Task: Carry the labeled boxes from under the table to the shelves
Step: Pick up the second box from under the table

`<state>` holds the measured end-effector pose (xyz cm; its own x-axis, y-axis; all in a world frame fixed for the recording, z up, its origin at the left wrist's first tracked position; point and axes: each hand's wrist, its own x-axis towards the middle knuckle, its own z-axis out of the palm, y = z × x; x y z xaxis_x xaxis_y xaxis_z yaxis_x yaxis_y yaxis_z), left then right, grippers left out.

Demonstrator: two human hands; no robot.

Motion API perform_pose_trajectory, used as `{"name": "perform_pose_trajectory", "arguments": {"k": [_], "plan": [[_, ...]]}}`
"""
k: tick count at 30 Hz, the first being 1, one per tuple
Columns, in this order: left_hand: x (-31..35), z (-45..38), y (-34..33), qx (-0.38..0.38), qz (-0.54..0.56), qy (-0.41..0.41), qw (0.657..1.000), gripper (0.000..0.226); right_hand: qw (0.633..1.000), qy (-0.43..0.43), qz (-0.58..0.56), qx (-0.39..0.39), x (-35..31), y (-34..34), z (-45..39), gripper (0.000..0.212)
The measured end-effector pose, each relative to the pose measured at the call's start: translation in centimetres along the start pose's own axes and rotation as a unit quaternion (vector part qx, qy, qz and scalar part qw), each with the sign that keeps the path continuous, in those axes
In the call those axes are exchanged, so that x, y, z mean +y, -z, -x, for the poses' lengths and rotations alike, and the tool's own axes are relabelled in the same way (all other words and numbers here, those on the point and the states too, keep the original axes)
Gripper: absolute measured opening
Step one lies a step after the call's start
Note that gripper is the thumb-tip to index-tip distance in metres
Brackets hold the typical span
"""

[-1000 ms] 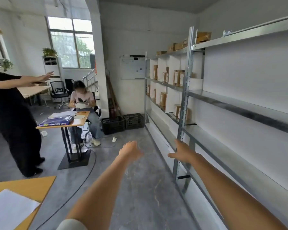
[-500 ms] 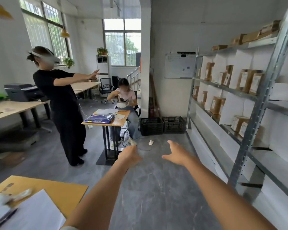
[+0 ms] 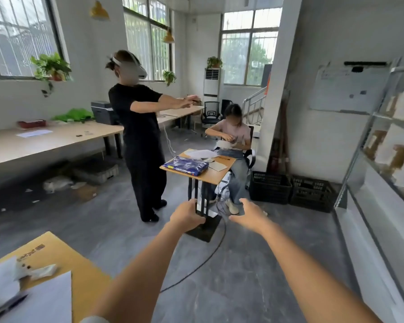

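Reaching forward with nothing in them, the left hand (image 3: 187, 216) has loosely curled fingers and the right hand (image 3: 248, 214) has fingers spread apart. Beyond them stands a small desk (image 3: 216, 176) with a seated person (image 3: 233, 134). Labeled boxes (image 3: 380, 142) sit blurred on the shelves (image 3: 369, 159) at right.

Shelves (image 3: 383, 145) right; small desk (image 3: 210, 174) centre; crates (image 3: 292, 188) between.
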<state>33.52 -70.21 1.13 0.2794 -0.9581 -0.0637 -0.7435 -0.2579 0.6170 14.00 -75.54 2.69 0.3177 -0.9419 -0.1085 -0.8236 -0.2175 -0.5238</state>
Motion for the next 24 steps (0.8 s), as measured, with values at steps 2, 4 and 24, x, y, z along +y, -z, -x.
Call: {"name": "perform_pose_trajectory", "arguments": {"k": [2, 4, 24], "plan": [[-1.8, -2.7, 0.3, -0.001, -0.012, 0.029, 1.0, 0.07, 1.0, 0.014, 0.004, -0.023, -0.9, -0.9, -4.1, 0.08], [-4.3, -5.8, 1.0, 0.003, -0.013, 0.064, 0.998, 0.075, 0.999, 0.029, 0.006, -0.046, -2.3, -2.3, -8.6, 0.081], [-25.5, -30.8, 16.3, 0.111, -0.012, 0.243, 0.963, 0.062, 0.961, 0.196, 0.027, -0.193, -27.5, -15.3, -42.7, 0.067]]}}
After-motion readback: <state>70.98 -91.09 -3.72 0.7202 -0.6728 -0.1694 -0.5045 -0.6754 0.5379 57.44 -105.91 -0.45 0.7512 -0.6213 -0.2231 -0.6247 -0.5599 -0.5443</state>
